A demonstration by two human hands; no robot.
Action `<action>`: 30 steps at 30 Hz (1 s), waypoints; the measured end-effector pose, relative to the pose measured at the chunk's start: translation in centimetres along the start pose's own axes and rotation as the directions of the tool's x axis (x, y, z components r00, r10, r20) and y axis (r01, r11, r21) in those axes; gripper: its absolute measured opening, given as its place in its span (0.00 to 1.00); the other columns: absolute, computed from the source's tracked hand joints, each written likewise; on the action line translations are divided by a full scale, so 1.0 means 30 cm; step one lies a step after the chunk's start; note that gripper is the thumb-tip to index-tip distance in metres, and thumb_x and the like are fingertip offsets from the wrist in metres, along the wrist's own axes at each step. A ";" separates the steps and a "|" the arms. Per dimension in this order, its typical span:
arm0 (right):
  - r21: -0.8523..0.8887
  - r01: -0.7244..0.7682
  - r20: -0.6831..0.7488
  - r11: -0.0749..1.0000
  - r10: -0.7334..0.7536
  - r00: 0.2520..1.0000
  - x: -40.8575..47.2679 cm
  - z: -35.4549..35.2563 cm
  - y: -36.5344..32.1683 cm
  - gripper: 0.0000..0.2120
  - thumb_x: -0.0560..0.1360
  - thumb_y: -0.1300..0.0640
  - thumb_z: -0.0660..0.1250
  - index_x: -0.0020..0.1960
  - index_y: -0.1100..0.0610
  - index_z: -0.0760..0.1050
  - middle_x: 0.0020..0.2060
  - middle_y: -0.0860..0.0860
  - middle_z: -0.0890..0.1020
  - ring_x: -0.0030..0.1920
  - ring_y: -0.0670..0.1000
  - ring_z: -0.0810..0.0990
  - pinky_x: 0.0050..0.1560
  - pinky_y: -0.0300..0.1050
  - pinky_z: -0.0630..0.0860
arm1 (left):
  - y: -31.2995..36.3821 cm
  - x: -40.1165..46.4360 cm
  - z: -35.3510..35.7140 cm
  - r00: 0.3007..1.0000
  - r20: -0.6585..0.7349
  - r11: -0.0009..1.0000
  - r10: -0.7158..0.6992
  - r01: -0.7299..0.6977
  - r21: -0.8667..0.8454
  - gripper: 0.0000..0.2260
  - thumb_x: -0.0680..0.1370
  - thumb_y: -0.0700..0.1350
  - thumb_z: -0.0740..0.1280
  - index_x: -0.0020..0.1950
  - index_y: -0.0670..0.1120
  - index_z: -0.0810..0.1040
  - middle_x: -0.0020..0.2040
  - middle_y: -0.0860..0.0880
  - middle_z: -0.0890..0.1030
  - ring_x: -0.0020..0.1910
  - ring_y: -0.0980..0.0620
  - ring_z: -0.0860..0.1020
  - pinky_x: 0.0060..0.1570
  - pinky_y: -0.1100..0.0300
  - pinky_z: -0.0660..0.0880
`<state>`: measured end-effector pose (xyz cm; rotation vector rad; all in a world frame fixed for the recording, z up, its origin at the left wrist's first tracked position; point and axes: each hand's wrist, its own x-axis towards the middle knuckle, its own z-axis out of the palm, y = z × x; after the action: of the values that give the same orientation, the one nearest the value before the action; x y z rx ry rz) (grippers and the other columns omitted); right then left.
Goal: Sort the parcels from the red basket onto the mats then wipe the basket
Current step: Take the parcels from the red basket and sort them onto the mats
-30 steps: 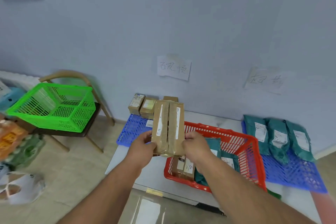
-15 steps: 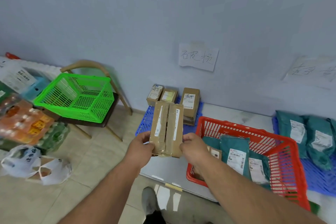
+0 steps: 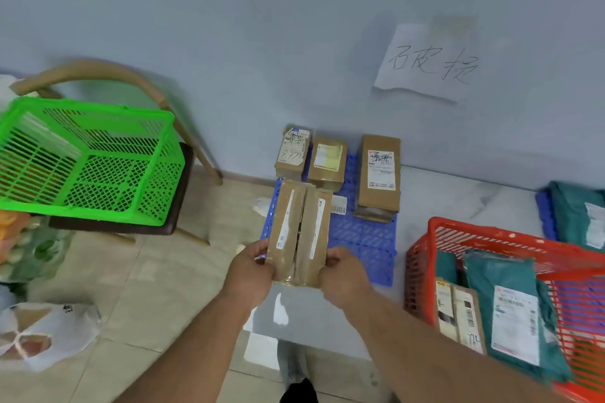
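I hold a brown cardboard parcel point(image 3: 299, 232) with two white label strips upright in both hands, over the near left corner of the left blue mat point(image 3: 363, 239). My left hand point(image 3: 250, 270) grips its lower left edge and my right hand point(image 3: 345, 275) grips its lower right edge. Three cardboard parcels point(image 3: 379, 173) lie at the mat's far side by the wall. The red basket point(image 3: 422, 258) stands at the right with teal bag parcels point(image 3: 514, 307) and small cardboard boxes point(image 3: 458, 314) inside. A second blue mat point(image 3: 545, 216) at the far right carries teal bags.
A green basket point(image 3: 88, 160) rests on a wooden chair point(image 3: 183, 186) at the left. White plastic bags point(image 3: 45, 334) lie on the tiled floor at lower left. A handwritten paper sign point(image 3: 429, 65) hangs on the wall above the left mat.
My view has swung left and down. The parcel in both hands has come lower, down over the left blue mat, away from the red basket.
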<state>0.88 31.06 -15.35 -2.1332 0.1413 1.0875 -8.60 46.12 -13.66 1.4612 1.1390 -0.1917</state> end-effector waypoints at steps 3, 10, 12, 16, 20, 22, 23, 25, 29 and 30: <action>0.049 -0.064 0.052 0.997 0.061 0.997 0.160 0.119 0.008 0.11 0.70 0.58 0.65 0.50 0.46 0.76 0.47 0.52 0.84 0.48 0.59 0.85 0.51 0.52 0.84 | -0.028 0.154 -0.031 1.000 0.000 0.999 0.007 -0.007 0.035 0.18 0.83 0.34 0.63 0.57 0.57 0.82 0.54 0.51 0.86 0.49 0.54 0.85 0.43 0.66 0.76; 0.153 -0.173 0.005 0.973 0.174 0.985 0.432 0.286 0.027 0.11 0.73 0.57 0.62 0.53 0.56 0.78 0.47 0.57 0.84 0.43 0.57 0.80 0.47 0.48 0.76 | -0.111 0.426 -0.022 0.999 0.009 0.996 -0.050 0.049 0.071 0.17 0.82 0.33 0.64 0.63 0.53 0.80 0.47 0.56 0.83 0.43 0.60 0.81 0.30 0.78 0.72; 0.116 -0.199 0.037 0.973 0.196 0.980 0.474 0.306 0.030 0.10 0.78 0.59 0.61 0.57 0.57 0.77 0.48 0.57 0.82 0.46 0.57 0.79 0.48 0.46 0.75 | -0.126 0.475 -0.014 0.997 0.034 0.994 -0.075 0.072 0.082 0.17 0.82 0.33 0.64 0.64 0.52 0.80 0.47 0.56 0.84 0.43 0.59 0.81 0.29 0.78 0.72; 0.103 -0.195 0.055 0.975 0.190 0.980 0.521 0.334 0.043 0.12 0.79 0.57 0.61 0.59 0.55 0.79 0.47 0.55 0.83 0.46 0.55 0.78 0.47 0.47 0.74 | -0.180 0.568 -0.001 0.987 0.091 0.987 -0.132 0.122 0.101 0.22 0.83 0.37 0.65 0.72 0.57 0.76 0.55 0.56 0.85 0.51 0.59 0.83 0.36 0.73 0.73; 0.168 -0.202 0.091 0.965 0.189 0.978 0.478 0.312 0.020 0.09 0.79 0.58 0.65 0.56 0.49 0.80 0.55 0.53 0.85 0.46 0.51 0.78 0.51 0.48 0.79 | -0.187 0.569 0.006 0.988 0.098 0.988 -0.117 0.105 0.113 0.25 0.83 0.42 0.66 0.80 0.57 0.70 0.69 0.56 0.81 0.57 0.60 0.81 0.44 0.73 0.71; 0.208 -0.216 0.088 0.954 0.202 0.975 0.427 0.278 0.014 0.09 0.81 0.60 0.68 0.58 0.48 0.76 0.60 0.50 0.81 0.51 0.52 0.78 0.57 0.48 0.78 | -0.163 0.532 0.004 0.992 0.070 0.991 -0.109 0.103 0.082 0.23 0.85 0.43 0.66 0.80 0.54 0.70 0.65 0.56 0.78 0.49 0.65 0.78 0.41 0.72 0.70; 0.237 -0.226 0.092 0.945 0.210 0.973 0.389 0.252 0.006 0.15 0.81 0.62 0.69 0.65 0.49 0.74 0.63 0.49 0.78 0.54 0.52 0.77 0.59 0.47 0.76 | -0.143 0.501 0.002 0.993 0.047 0.992 -0.107 0.103 0.071 0.23 0.85 0.44 0.66 0.80 0.53 0.70 0.63 0.54 0.77 0.48 0.63 0.77 0.44 0.70 0.71; 0.293 -0.260 0.102 0.920 0.240 0.965 0.306 0.189 -0.002 0.28 0.82 0.65 0.68 0.80 0.56 0.67 0.74 0.49 0.74 0.56 0.51 0.76 0.58 0.46 0.76 | -0.118 0.445 0.006 0.994 0.023 0.993 -0.103 0.102 0.061 0.22 0.84 0.42 0.67 0.78 0.53 0.72 0.64 0.52 0.79 0.54 0.58 0.76 0.52 0.64 0.71; 0.369 -0.261 0.108 0.892 0.238 0.965 0.101 0.000 -0.013 0.25 0.83 0.63 0.67 0.79 0.60 0.68 0.77 0.52 0.74 0.48 0.51 0.79 0.38 0.42 0.74 | -0.049 0.289 0.079 0.995 0.069 0.994 -0.078 0.072 0.086 0.18 0.81 0.35 0.64 0.64 0.57 0.75 0.51 0.59 0.81 0.52 0.54 0.80 0.50 0.62 0.72; 0.379 -0.246 0.093 0.892 0.228 0.969 0.059 -0.053 0.002 0.24 0.83 0.61 0.67 0.79 0.60 0.69 0.76 0.51 0.74 0.50 0.51 0.80 0.40 0.43 0.74 | -0.030 0.248 0.113 0.993 0.093 0.993 -0.070 0.060 0.100 0.18 0.82 0.36 0.64 0.64 0.57 0.76 0.51 0.59 0.80 0.51 0.54 0.79 0.49 0.62 0.72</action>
<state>3.02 30.38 -16.08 -1.7604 0.5636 1.1370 -3.86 46.98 -20.31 1.4851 1.1126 -0.3643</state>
